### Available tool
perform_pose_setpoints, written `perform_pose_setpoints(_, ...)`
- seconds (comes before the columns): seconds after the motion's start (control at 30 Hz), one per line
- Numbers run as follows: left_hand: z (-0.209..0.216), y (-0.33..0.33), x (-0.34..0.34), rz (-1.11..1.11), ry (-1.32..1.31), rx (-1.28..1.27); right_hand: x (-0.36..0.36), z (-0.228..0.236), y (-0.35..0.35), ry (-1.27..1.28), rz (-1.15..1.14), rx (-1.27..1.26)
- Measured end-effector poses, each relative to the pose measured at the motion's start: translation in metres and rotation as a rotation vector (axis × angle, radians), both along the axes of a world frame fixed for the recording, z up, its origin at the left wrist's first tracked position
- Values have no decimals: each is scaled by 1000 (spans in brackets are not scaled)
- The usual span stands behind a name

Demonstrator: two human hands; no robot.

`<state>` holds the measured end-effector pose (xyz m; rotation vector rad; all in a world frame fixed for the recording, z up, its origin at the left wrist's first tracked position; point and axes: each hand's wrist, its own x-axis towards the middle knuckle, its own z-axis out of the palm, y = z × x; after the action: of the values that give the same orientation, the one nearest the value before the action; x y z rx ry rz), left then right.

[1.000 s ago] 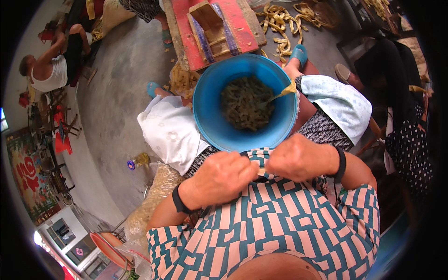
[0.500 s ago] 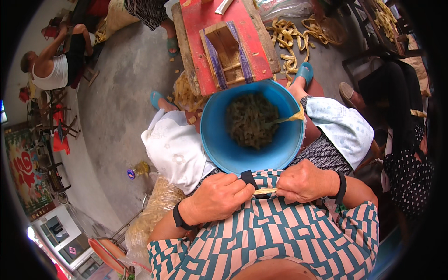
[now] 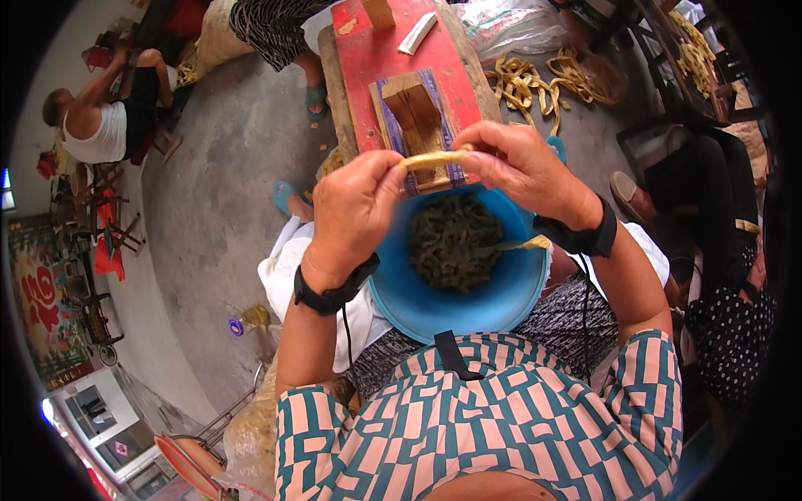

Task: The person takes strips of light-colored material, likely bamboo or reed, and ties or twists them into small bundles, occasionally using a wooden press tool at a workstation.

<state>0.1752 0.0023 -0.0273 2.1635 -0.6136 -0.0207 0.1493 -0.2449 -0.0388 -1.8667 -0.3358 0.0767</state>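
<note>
A short, pale yellow strip (image 3: 436, 159) is stretched between my two raised hands. My left hand (image 3: 352, 209) pinches one end between thumb and fingers, and my right hand (image 3: 530, 174) grips the other. Just behind the strip, a grooved wooden block (image 3: 409, 98) with purple bands along its sides stands on a red-topped bench (image 3: 361, 75). Below my hands, between my knees, is a blue bucket (image 3: 468, 314). Dark greenish strips (image 3: 451, 242) lie coiled inside it, and one yellow end (image 3: 537, 243) hangs over its right rim.
A small wood piece (image 3: 378, 12) and a white strip (image 3: 418, 33) lie on the bench. Yellow strips (image 3: 518, 83) are heaped on the floor to its right. A jar (image 3: 251, 321) stands at left. People sit at far left (image 3: 100, 125) and right (image 3: 702, 167).
Both hands have risen from my lap to above the bucket's far rim, carrying the yellow strip, and more of it shows between them. The view has also shifted slightly.
</note>
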Motion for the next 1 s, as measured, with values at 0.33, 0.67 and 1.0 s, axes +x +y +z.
perform_pose_setpoints(0.33,-24,0,33,46,-25,8,41,-17,6,-391,-88,-279)
perform_pose_setpoints(0.67,-25,10,8,214,-99,207,13,-16,-2,-633,-196,-692)
perform_pose_setpoints(1.0,-47,53,-97,110,1187,-1126,-124,-28,-13,436,-111,292)
